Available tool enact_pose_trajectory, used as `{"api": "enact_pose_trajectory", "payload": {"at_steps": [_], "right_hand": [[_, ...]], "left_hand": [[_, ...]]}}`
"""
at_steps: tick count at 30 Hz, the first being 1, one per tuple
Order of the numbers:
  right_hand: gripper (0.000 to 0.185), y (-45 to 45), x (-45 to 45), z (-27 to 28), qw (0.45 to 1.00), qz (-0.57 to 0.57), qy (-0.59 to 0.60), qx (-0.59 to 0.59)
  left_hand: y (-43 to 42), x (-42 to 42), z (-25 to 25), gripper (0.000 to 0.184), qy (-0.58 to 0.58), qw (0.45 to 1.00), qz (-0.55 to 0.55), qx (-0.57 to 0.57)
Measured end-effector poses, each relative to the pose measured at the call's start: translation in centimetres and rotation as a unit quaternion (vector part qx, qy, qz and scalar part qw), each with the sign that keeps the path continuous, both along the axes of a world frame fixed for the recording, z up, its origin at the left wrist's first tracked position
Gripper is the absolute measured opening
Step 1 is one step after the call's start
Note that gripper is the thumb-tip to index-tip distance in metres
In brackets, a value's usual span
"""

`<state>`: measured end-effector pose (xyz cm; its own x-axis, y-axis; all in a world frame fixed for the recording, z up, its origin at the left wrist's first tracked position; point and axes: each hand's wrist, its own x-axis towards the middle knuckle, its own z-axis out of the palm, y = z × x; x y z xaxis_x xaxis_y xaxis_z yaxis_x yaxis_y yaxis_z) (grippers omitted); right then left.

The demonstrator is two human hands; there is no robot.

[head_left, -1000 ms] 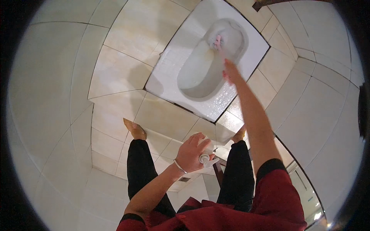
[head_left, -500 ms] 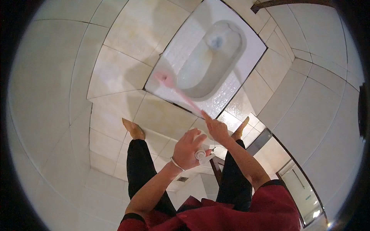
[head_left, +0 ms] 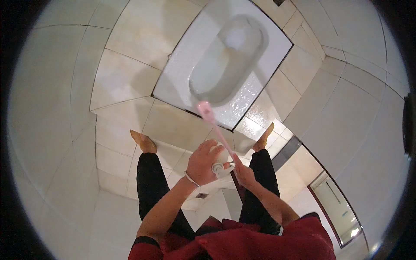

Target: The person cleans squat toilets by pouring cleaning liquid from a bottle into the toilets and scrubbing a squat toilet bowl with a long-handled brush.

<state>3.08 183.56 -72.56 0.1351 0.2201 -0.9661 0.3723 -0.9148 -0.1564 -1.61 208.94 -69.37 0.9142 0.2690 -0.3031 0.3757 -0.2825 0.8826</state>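
Observation:
My left hand [head_left: 203,162], with a white bracelet at the wrist, is wrapped round a white pump bottle [head_left: 218,168], whose pump top points toward my right hand. Close beside the pump, my right hand [head_left: 243,172] grips the handle of a pink brush [head_left: 207,113]. The brush head hangs over the near edge of a white squat toilet [head_left: 173,86] set in the tiled floor. Wet drops shine on the toilet's near right part. Most of the bottle's body is hidden behind my left hand.
Beige floor tiles [head_left: 125,82] surround the toilet, with a raised step at its near side. My bare feet stand apart below it. Tiled walls [head_left: 47,108] rise left and right. A dark-framed mirror or opening [head_left: 336,208] is at the lower right, and a small drain [head_left: 202,196] lies lower down.
My right hand has drawn the pink brush back from the toilet bowl toward my body and now holds it beside the pump. My left hand still holds the bottle. The view has shifted slightly.

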Motion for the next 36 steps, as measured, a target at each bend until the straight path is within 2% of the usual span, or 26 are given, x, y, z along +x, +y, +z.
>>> {"api": "enact_pose_trajectory", "payload": {"at_steps": [1, 2, 4, 6, 7, 8, 9, 11, 12, 15, 16, 17, 18, 19, 20, 22, 24, 26, 27, 28, 29, 31, 33, 35, 36], "right_hand": [[0.062, -3.0, -0.9, 0.5, 1.000, -0.001, 0.002, -0.004], [0.055, -6.3, -1.6, 0.0, 0.990, 0.003, -0.117, 0.084], [0.046, -4.5, 1.5, 1.0, 0.962, -0.013, -0.223, 0.158], [0.048, -3.8, 4.7, -1.3, 0.958, 0.137, -0.246, 0.062], [0.050, -2.0, 5.2, -1.3, 0.977, 0.065, -0.202, -0.015], [0.053, -5.4, 1.9, -3.0, 0.953, 0.116, -0.273, 0.058], [0.051, -5.8, -0.4, -1.2, 0.980, 0.028, -0.189, 0.047], [0.050, -5.7, -2.3, 1.7, 0.993, -0.064, -0.097, 0.027], [0.049, -5.6, -2.4, 2.1, 0.990, -0.055, -0.109, 0.072], [0.046, -7.8, 1.4, -3.4, 0.959, 0.048, -0.252, 0.124], [0.048, -6.4, 4.7, -5.6, 0.968, -0.112, -0.204, 0.091], [0.051, -4.9, 8.1, -7.9, 0.945, -0.272, -0.175, 0.057], [0.054, -4.4, 8.2, -7.9, 0.895, -0.415, -0.154, 0.058], [0.057, -3.8, 8.3, -8.0, 0.820, -0.551, -0.144, 0.064], [0.051, -4.2, 6.2, -6.5, 0.900, -0.382, -0.199, 0.065], [0.046, -5.9, -0.1, -2.8, 0.942, -0.230, -0.230, 0.081], [0.042, -7.6, -4.1, -0.4, 0.941, -0.217, -0.235, 0.109], [0.041, -9.2, -2.4, -2.6, 0.936, -0.226, -0.249, 0.103], [0.043, -8.9, 1.5, -5.7, 0.925, -0.290, -0.235, 0.075], [0.045, -8.8, 5.5, -9.5, 0.878, -0.431, -0.198, 0.072], [0.047, -8.5, 9.1, -13.0, 0.802, -0.572, -0.156, 0.080], [0.053, -1.7, 12.5, -9.0, 0.710, -0.690, -0.127, 0.063], [0.053, -4.5, 10.2, -7.3, 0.809, -0.555, -0.162, 0.103], [0.057, -6.1, 8.6, -4.7, 0.909, -0.383, -0.160, 0.046], [0.056, -5.3, 9.5, -4.7, 0.918, -0.347, -0.190, 0.031]], "left_hand": [[-0.1, -0.2, 0.1, 0.045, 0.002, 1.000, -0.001, -0.004], [-0.1, -0.1, 0.1, 0.045, 0.004, 1.000, 0.000, -0.006], [-0.3, 0.4, -0.4, 0.045, 0.000, 1.000, 0.000, -0.008], [-0.6, 0.2, -0.1, 0.045, 0.007, 1.000, -0.002, -0.014], [-0.8, 0.1, -0.1, 0.045, 0.007, 1.000, -0.002, -0.012], [-1.0, 0.0, -0.3, 0.045, 0.007, 1.000, -0.010, -0.001], [-1.1, 0.2, -0.4, 0.045, 0.008, 1.000, -0.018, 0.007], [-1.2, 0.3, -0.2, 0.046, 0.002, 1.000, -0.012, -0.005], [-1.1, 0.4, -0.4, 0.046, -0.006, 1.000, -0.003, -0.008], [-1.1, 0.6, -0.3, 0.046, 0.009, 1.000, -0.014, -0.004], [-1.3, 0.6, -0.5, 0.046, 0.009, 1.000, -0.012, -0.001], [-1.5, 0.3, -0.7, 0.046, 0.000, 1.000, -0.006, 0.002], [-1.7, 0.0, -0.6, 0.047, -0.008, 1.000, -0.001, 0.002], [-1.7, -0.2, -0.5, 0.047, -0.010, 1.000, -0.001, 0.003], [-1.7, -0.1, -0.6, 0.047, -0.010, 1.000, -0.008, 0.002], [-1.7, 0.4, -0.4, 0.047, -0.012, 1.000, -0.012, 0.002], [-1.6, 0.5, -0.2, 0.047, -0.002, 1.000, -0.008, -0.016], [-1.5, 0.5, -0.4, 0.047, -0.005, 1.000, -0.005, -0.008], [-1.6, 0.3, -0.3, 0.047, -0.006, 1.000, -0.005, 0.001], [-1.8, 0.1, -0.3, 0.047, -0.005, 1.000, -0.006, 0.002], [-2.0, 0.1, -0.3, 0.047, 0.002, 1.000, -0.009, 0.005], [-1.9, -0.1, -0.3, 0.047, 0.002, 1.000, -0.015, 0.012], [-2.3, -0.1, -0.6, 0.046, 0.005, 1.000, -0.027, -0.009], [-2.3, 0.1, -0.2, 0.046, -0.004, 1.000, -0.017, -0.004], [-2.2, 0.3, -0.3, 0.046, -0.008, 1.000, -0.009, 0.000]]}}
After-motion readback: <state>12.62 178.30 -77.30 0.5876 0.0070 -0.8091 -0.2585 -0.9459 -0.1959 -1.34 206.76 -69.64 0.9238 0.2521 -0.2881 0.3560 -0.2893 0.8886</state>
